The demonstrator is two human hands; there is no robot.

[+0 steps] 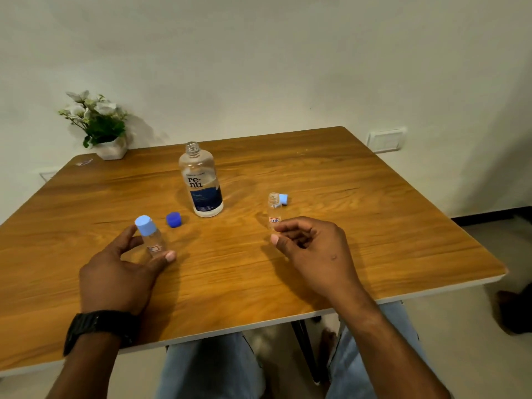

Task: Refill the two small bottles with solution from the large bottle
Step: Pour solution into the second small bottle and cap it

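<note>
The large clear bottle (201, 182) with a dark blue label stands uncapped at the table's middle. Its dark blue cap (174, 219) lies to its left. My left hand (121, 272) holds a small clear bottle with a light blue cap (151, 236), tilted, between thumb and fingers. A second small bottle (274, 210) stands uncapped to the right, and its light blue cap (283, 198) lies just behind it. My right hand (313, 249) is curled with its fingertips at this bottle's base; whether it grips the bottle is unclear.
The wooden table (374, 226) stands against a white wall. A white pot of flowers (100, 128) sits at its far left corner. My knees in jeans show below the near edge.
</note>
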